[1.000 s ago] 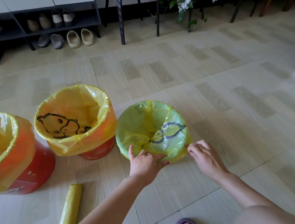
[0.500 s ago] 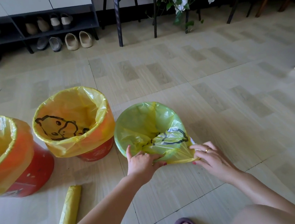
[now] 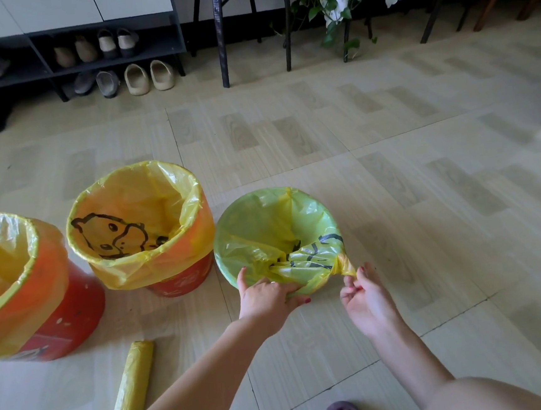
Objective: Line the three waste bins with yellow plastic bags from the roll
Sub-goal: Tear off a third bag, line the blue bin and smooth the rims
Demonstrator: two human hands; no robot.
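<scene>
Three bins stand in a row on the tiled floor [image 3: 392,194]. Far left, a red bin [image 3: 60,321] wears a yellow bag folded over its rim. Just right of it, a second red bin [image 3: 184,281] is lined the same way, a black cartoon animal printed on the liner [image 3: 118,234].

Rightmost, the green bin [image 3: 246,207] carries a yellow bag [image 3: 303,260] draped across its mouth, with excess plastic gathered at the near right edge. The left hand [image 3: 267,298] presses the bag against the near rim, fingers together and curled onto the plastic, thumb raised apart. The right hand [image 3: 365,298] pinches the twisted yellow tail between thumb and fingertips, pulling it rightward off the rim.

The roll of bags [image 3: 132,383] lies on the floor near the person, below the middle bin, left of the left forearm. Two slippered feet show at the near edge.
</scene>
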